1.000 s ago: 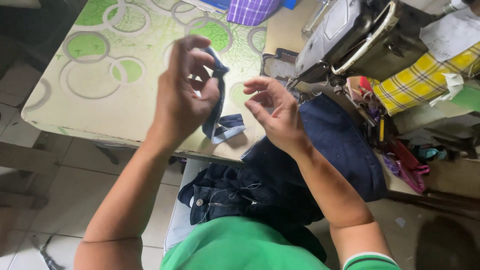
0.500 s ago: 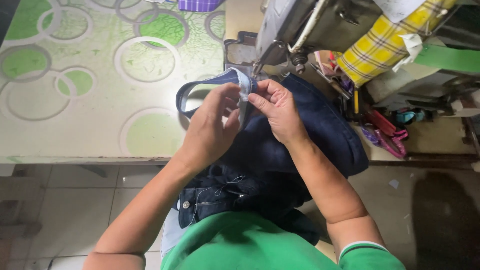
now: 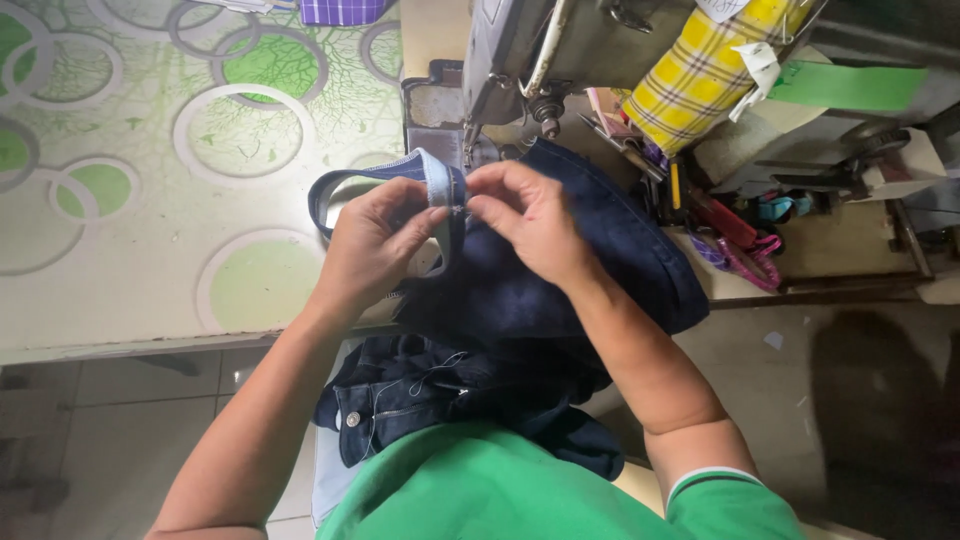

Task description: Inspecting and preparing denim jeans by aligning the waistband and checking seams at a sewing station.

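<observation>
Both hands meet over the sewing table, just in front of the sewing machine. The left hand pinches a narrow denim strip between thumb and forefinger, fingers drawn close together around the pale inner face of the strip near its folded end; the other fingers curl loosely beneath. The right hand comes in from the other side, thumb and forefinger nearly closed on the same fold, their tips touching the strip right beside the left thumb (whether a pin or thread sits between them is too small to tell). From the pinch the strip loops away to the left in an open curve above the green-circled tablecloth. Under both hands lies a dark blue denim garment, spread across the table edge and spilling into the person's lap, where a buttoned part bunches. A yellow plaid cloth lies on the machine to the right.
</observation>
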